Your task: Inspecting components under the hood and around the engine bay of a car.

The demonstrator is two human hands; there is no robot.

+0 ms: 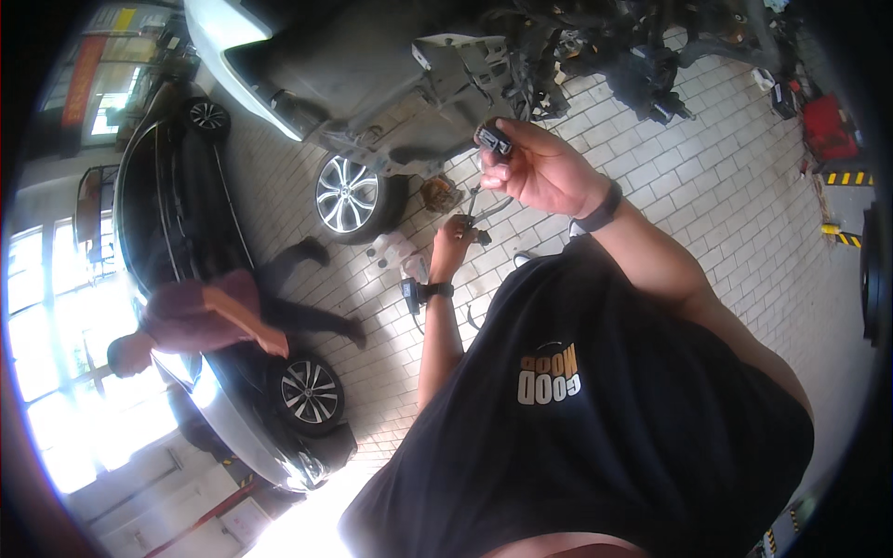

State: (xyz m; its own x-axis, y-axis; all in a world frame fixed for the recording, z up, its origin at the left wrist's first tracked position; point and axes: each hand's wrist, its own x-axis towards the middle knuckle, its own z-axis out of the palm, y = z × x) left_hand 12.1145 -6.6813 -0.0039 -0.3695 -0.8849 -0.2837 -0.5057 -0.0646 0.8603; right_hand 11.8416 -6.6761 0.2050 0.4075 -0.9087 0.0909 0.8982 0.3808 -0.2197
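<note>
My right hand [544, 177] is raised, with fingers and thumb closed around a small black block-like part [494, 141] with pale markings. It could be a connector, but its kind is not clear. Lower and to the left, my left hand [452, 240] is closed on a thin dark cable-like piece [473, 203]. A dark lump [481, 238] juts out beside its fingers. A dark strand [493, 213] runs from near the left hand toward the right palm; where it ends is hidden. Both hands are just below the raised, partly stripped vehicle body [400, 130].
Dark undercarriage parts [651, 84] hang at the upper right. A loose wheel [350, 195] and a bowl-like container [441, 194] are on the brick-patterned floor. At left, another person [200, 312] walks beside a black car [177, 214]. A red box [830, 128] sits far right.
</note>
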